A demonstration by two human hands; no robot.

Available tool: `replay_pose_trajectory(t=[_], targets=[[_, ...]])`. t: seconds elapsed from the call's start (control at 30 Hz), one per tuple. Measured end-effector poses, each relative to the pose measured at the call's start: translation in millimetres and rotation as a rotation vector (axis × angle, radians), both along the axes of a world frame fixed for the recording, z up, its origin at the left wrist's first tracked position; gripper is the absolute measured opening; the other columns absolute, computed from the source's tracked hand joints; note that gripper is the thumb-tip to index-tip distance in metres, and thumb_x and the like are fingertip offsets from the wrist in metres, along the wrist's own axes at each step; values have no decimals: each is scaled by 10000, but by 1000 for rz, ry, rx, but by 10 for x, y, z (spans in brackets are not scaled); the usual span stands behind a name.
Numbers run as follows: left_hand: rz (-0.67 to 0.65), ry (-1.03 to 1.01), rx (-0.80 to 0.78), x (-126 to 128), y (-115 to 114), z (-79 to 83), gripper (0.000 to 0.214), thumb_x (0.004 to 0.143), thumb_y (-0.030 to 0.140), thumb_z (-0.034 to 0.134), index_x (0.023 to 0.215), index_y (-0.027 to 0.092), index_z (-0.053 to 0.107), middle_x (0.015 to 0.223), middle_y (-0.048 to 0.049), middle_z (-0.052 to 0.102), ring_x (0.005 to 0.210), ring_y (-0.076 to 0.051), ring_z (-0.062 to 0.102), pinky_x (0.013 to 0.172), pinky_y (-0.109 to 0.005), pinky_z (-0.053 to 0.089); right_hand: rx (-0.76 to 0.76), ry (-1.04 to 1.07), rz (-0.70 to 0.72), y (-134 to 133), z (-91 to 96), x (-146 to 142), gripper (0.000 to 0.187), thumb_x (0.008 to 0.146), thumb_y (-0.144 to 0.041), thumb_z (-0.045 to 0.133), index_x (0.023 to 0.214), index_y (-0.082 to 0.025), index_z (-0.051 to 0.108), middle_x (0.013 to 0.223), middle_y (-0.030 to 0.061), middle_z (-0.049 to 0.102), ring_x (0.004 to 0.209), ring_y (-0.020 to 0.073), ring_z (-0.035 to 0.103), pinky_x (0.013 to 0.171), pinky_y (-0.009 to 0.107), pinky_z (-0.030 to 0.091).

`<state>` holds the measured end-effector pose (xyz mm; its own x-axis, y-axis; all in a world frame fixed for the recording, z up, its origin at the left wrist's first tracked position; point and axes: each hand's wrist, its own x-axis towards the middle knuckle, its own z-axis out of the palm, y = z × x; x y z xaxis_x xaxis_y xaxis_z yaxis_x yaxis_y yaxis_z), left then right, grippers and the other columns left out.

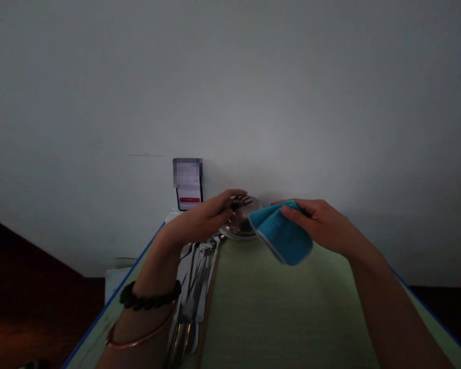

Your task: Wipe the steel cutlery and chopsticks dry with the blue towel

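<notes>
My left hand (211, 212) reaches over the back of the table, fingers curled around a fork (244, 201) whose tines point to the right. Most of the fork's handle is hidden by the hand. Behind and beneath it stands a round clear glass bowl (248, 234), partly covered by my fingers; its contents are too dark to make out. In my right hand (318, 218) a folded blue cloth (286, 238) with a pale edge is pinched between thumb and fingers. The cloth hangs down in front of the bowl's right side, close to the fork.
Several pieces of metal cutlery (195, 287) lie lengthwise on the table's left, partly behind my left arm. A phone (189, 187) leans upright against the white wall (292, 102). The green tabletop (284, 312) has a blue edge; a white object (117, 279) is beyond its left side.
</notes>
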<state>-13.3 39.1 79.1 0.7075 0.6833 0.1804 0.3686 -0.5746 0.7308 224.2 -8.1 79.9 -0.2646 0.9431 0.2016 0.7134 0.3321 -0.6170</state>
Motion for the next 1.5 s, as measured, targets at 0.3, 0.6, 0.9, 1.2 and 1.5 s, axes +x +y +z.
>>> replay_pose_trajectory(t=[0.3,0.6,0.9,1.2,1.5], targets=[[136,39,170,80,19,33,284,861,332,398,868,138,606,851,-39,623,792,-129,563,737,-249,431,-49,80,-22,26,-46,36,433,820,-521,395,858,-170,646,672,22,606,568,141,526,490,258,416],[186,65,-18,69,-17,37,245,807,289,475,933,126,609,738,-38,664,623,-122,614,609,-226,481,-67,298,92,61,-104,77,391,855,-419,422,1202,-263,515,1108,28,608,932,178,563,772,310,456],[175,193,33,-25,-85,135,233,784,303,503,903,162,645,725,-13,671,658,-126,617,598,-209,459,-112,274,96,56,-98,79,421,857,-434,411,1230,-254,489,1125,47,602,938,203,565,776,357,461],[122,119,120,146,-189,236,218,779,298,526,897,179,664,787,-8,678,687,-116,600,608,-193,441,-221,191,237,35,-82,-50,438,855,-475,376,1217,-260,497,1049,30,623,935,202,550,772,343,450],[199,5,52,266,-189,254,179,751,217,524,879,142,623,750,-25,689,714,-139,637,617,-200,478,-123,147,241,-9,-31,-178,392,875,-443,349,1099,-209,570,799,1,615,664,126,523,593,233,409]])
